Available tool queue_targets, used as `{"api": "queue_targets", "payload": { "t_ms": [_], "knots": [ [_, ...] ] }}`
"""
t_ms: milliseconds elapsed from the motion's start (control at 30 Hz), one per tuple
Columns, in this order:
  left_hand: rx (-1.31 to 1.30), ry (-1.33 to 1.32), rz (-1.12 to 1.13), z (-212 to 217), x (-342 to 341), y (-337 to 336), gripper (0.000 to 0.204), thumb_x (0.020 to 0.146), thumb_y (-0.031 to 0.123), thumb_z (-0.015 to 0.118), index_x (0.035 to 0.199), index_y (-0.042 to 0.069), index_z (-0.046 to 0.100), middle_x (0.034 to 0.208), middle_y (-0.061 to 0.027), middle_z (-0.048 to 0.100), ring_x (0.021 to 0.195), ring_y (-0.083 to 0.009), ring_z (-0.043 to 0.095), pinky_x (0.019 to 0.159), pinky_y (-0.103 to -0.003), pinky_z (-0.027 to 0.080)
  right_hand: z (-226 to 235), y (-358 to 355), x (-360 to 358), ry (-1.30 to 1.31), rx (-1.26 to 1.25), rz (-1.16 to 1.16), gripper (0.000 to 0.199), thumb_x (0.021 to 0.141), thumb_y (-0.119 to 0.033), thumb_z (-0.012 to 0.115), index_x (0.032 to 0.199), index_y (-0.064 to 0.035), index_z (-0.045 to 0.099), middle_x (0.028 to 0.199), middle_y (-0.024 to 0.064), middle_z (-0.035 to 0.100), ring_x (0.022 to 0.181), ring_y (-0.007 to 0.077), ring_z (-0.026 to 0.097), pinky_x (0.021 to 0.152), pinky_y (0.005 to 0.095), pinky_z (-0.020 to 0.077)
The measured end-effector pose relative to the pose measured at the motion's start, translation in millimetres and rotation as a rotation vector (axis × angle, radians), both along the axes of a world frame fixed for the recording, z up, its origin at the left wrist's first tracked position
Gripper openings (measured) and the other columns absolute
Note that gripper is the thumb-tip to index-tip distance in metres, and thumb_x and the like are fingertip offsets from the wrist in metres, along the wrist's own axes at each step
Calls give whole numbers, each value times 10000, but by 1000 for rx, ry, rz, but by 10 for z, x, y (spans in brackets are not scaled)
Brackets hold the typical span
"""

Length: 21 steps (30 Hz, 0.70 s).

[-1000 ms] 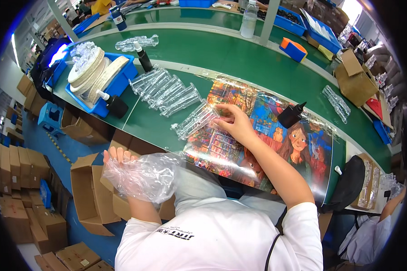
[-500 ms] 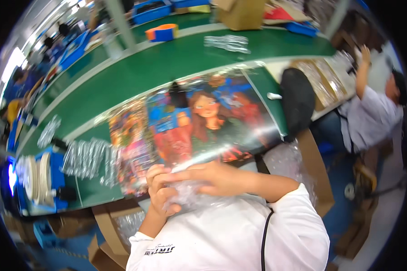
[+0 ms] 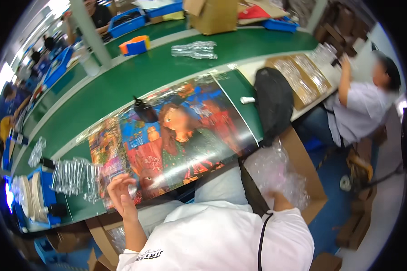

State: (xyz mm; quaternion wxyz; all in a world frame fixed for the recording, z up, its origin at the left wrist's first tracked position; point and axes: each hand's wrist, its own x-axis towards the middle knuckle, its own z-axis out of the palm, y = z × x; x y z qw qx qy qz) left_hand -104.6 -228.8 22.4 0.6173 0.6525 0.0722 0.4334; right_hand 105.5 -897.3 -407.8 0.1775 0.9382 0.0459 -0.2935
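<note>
My left hand (image 3: 121,194) is raised over the near left edge of a glossy illustrated mat (image 3: 142,140) on the green worktable. Its fingers are loosely bent and apart, with nothing plainly held. My right hand (image 3: 276,198) is down at my right side, at an open cardboard box (image 3: 309,167) with clear plastic wrapping (image 3: 269,167) in it. Motion smears that hand, and its fingers cannot be made out. A dark bottle (image 3: 144,110) with a nozzle stands on the mat. Left of the mat lies a row of clear plastic-wrapped pieces (image 3: 72,176).
A blue bin (image 3: 49,194) with pale rolls sits at the table's left end. A black bag-like object (image 3: 273,101) and a small white item (image 3: 247,100) lie right of the mat. Further off are an orange-blue tape roll (image 3: 134,45) and a carton (image 3: 212,16). A co-worker (image 3: 371,108) sits at the right.
My hands were together over the mat's near edge, around clear crumpled plastic. They have parted: the right went down to the box, the left moved left. The view has shifted too.
</note>
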Motion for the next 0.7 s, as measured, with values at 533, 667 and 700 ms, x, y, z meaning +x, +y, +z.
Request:
{"api": "queue_targets", "payload": {
  "t_ms": [533, 667, 700],
  "knots": [
    [155, 427, 52, 405, 67, 111, 294, 863, 112, 565, 1127, 2, 494, 1130, -111, 527, 957, -191, 545, 857, -330, 432, 3464, 1293, 585, 449, 818, -620, 272, 828, -208, 607, 953, 26, 666, 838, 111, 679, 659, 182, 637, 642, 282, 530],
    [443, 585, 98, 651, 669, 334, 525, 786, 135, 661, 1252, 50, 436, 1273, -110, 487, 1200, -221, 453, 976, -355, 370, 4673, 2471, 325, 720, 1253, -57, 208, 890, -125, 557, 977, 37, 654, 843, 91, 679, 746, 139, 640, 666, 242, 502],
    [472, 576, 91, 628, 849, 434, 597, 765, 154, 687, 1287, 67, 410, 1300, -112, 470, 1226, -232, 434, 994, -365, 358, 4748, 2754, 303, 786, 1362, 46, 213, 898, -137, 553, 985, 30, 653, 821, 81, 674, 736, 130, 632, 646, 237, 494]
  ]
}}
